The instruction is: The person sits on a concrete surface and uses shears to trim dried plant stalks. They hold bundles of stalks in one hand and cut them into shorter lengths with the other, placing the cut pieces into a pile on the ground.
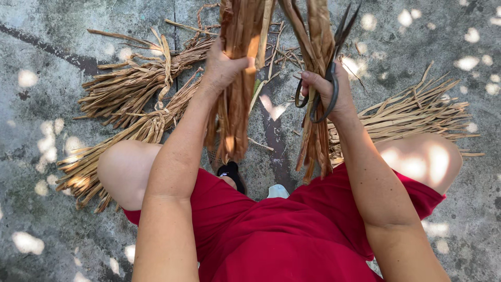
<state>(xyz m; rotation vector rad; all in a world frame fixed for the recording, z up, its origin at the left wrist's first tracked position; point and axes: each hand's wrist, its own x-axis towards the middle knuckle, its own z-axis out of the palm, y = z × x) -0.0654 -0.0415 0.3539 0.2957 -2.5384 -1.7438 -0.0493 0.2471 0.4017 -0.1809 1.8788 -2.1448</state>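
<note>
My left hand (223, 67) grips a thick bundle of dry brown leaf strips (236, 104) that hangs down in front of my knees. My right hand (329, 89) holds a second bundle of dry strips (314, 141) together with a pair of dark metal scissors (326, 83), whose blades point up past the top edge. The two bundles hang side by side, a small gap between them. I sit in red shorts with both knees spread.
Tied bundles of dry strips (135, 83) lie on the concrete ground at the left. Another flat sheaf (417, 112) lies at the right behind my knee. A dark sandal (232, 172) shows between my legs.
</note>
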